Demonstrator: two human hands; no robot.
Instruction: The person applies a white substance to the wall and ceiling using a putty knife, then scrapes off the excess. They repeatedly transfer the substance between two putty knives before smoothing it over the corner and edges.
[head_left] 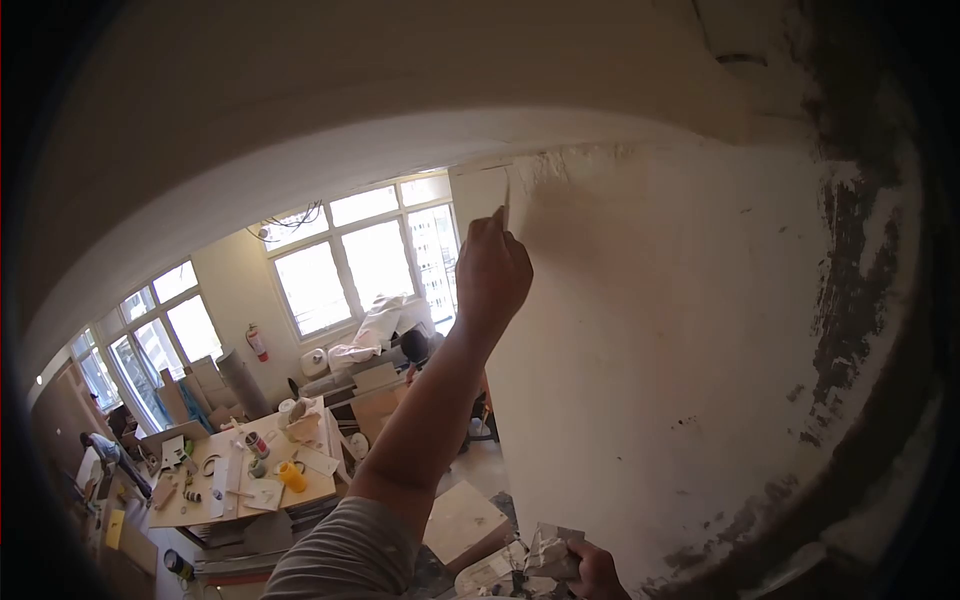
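My left hand (pixel 493 265) is raised at the end of my outstretched arm, closed round the handle of a putty knife (pixel 507 187). Its thin blade shows nearly edge-on against the upper part of the white wall (pixel 620 330), close under the ceiling. Low in the view, my right hand (pixel 597 574) grips a flat grey scraper plate (pixel 555 548) smeared with pale putty. Part of this hand is cut off by the bottom edge. Rough, yellowish patches (pixel 560 165) run along the wall's top edge.
A worktable (pixel 215 500) at lower left carries tape rolls, cans and an orange container (pixel 292 476). Boards lie below me. A person (pixel 415 347) is behind my arm; another (pixel 105 450) stands far left. A fire extinguisher (pixel 257 343) hangs between windows.
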